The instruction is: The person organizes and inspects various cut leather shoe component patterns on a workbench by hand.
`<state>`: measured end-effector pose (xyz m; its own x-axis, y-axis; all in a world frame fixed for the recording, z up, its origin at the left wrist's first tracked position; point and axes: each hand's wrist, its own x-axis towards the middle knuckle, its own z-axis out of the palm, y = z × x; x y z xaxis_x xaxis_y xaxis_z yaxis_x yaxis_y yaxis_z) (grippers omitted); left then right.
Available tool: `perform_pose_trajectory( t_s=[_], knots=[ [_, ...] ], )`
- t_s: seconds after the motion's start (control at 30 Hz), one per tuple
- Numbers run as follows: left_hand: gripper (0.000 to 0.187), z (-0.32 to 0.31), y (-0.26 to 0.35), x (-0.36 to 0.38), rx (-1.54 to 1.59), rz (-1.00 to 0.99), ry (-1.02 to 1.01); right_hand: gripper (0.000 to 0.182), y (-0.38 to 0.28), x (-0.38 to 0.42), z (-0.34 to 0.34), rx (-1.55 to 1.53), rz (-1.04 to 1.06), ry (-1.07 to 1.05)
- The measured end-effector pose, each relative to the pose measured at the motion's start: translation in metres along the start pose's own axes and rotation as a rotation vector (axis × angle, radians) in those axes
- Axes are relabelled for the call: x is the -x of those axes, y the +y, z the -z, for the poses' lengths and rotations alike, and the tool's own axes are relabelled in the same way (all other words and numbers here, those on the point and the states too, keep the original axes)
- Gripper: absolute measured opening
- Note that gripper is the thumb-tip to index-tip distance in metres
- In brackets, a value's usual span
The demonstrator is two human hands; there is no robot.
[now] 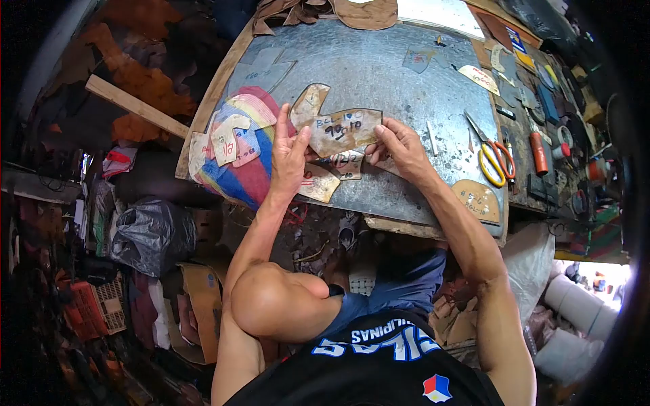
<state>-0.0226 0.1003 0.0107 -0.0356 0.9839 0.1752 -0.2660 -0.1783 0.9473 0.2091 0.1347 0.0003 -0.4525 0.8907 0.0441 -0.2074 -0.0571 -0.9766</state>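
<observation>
1. Looks forward and steeply down from the wearer's head, over the black shirt (359, 387) and bent knee (267, 301).
2. Faces the bench (359, 57), framed across the upper middle.
3. Sits near the left hand (290, 159) and right hand (404, 147), close enough to read marker lettering on the pattern piece (328, 143).
4. Spans a wide field, curving into dark corners, from the dark bag (154, 233) at left to the bright opening (613, 281) at right.

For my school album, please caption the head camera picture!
Left hand and right hand hold a hand-lettered pattern piece over a grey-topped workbench, scissors nearby.
</observation>
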Motion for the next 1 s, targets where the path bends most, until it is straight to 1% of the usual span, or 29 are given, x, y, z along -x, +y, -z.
perform_pose_trajectory(
  t_s=[0.1,0.17,0.37,0.5,0.6,0.67,1.0],
  knots=[
    [0.059,-0.005,0.005,0.001,0.085,0.037,0.038,0.028,0.001,-0.001,-0.001,-0.038,0.009,0.021],
    [0.049,0.001,0.001,-0.001,0.107,0.116,-0.069,0.026,0.001,-0.001,0.0,-0.054,-0.004,0.046],
    [0.04,0.002,-0.003,0.0,0.116,0.119,-0.073,0.025,0.006,-0.003,0.002,0.011,0.022,0.059],
    [0.04,0.006,-0.009,-0.001,0.098,0.099,-0.066,0.025,0.004,-0.003,0.0,0.013,0.007,0.068],
    [0.038,0.005,-0.009,-0.002,0.088,0.103,-0.023,0.024,0.003,-0.003,0.0,-0.04,-0.016,0.095],
    [0.038,0.007,-0.01,-0.002,0.082,0.102,-0.031,0.023,0.003,-0.003,0.0,0.048,0.012,0.102],
    [0.038,0.006,-0.007,-0.001,0.068,0.127,-0.018,0.021,0.003,-0.003,0.0,0.097,0.003,0.115]
  ],
)
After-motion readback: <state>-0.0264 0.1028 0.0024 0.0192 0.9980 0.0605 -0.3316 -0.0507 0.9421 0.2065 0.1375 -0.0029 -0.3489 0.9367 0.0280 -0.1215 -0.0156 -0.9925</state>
